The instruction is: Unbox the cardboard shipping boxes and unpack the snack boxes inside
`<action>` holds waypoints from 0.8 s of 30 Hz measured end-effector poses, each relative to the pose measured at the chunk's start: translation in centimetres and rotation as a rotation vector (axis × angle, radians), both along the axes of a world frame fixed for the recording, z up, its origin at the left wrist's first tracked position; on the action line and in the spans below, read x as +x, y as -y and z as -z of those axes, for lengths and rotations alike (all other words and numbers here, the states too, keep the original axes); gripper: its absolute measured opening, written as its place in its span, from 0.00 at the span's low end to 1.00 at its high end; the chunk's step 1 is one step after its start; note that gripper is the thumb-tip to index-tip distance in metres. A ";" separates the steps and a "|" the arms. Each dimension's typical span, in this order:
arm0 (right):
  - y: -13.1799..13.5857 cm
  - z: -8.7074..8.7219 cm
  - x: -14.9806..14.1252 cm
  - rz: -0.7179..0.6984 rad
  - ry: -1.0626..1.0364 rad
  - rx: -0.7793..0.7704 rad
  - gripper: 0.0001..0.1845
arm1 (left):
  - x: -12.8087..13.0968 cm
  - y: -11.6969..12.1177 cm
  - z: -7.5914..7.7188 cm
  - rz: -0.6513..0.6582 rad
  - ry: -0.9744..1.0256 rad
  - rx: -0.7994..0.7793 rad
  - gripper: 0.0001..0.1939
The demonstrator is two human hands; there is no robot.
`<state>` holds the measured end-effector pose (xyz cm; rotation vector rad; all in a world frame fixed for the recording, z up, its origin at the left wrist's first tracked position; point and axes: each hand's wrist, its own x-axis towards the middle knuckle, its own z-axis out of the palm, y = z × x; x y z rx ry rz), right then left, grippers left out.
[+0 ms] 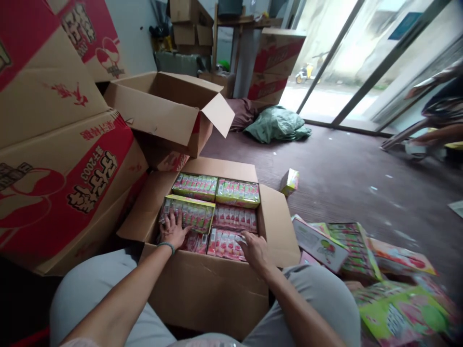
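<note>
An open cardboard carton (206, 284) stands between my knees, packed with display boxes of small wrapped sweets. My left hand (173, 231) lies with fingers spread on a green-edged box of sweets (195, 214), which sits tilted on top of the others at the left. Over the near right pink box of sweets (226, 243), my right hand (256, 248) has its thumb and forefinger pinched together; whatever they hold is too small to make out. Two green boxes fill the far row, and another pink box (235, 218) lies in the middle right.
Large red-and-brown cartons (72, 193) stack up at my left. An open carton (159, 108) stands beyond. Several sweet boxes (401, 308) lie on the floor at right, with a small box (290, 182) apart. A green sack (277, 124) lies ahead; a person (441, 106) sits far right.
</note>
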<state>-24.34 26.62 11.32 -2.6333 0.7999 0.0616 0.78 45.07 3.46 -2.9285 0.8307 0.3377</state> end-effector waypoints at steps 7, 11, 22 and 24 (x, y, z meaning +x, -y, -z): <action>0.0 -1.4 9.7 0.005 0.051 0.149 0.33 | -1.5 -0.3 -0.9 -0.054 0.020 0.019 0.43; 1.4 0.4 14.8 -0.019 0.019 0.242 0.36 | -1.4 -1.1 -1.3 -0.066 -0.040 -0.022 0.47; -2.5 4.7 12.4 0.018 0.018 0.152 0.21 | -1.1 -2.1 -4.4 0.009 -0.122 -0.073 0.58; -3.5 4.8 11.5 -0.005 0.080 0.113 0.19 | 0.0 -1.6 -6.2 0.033 -0.075 -0.079 0.61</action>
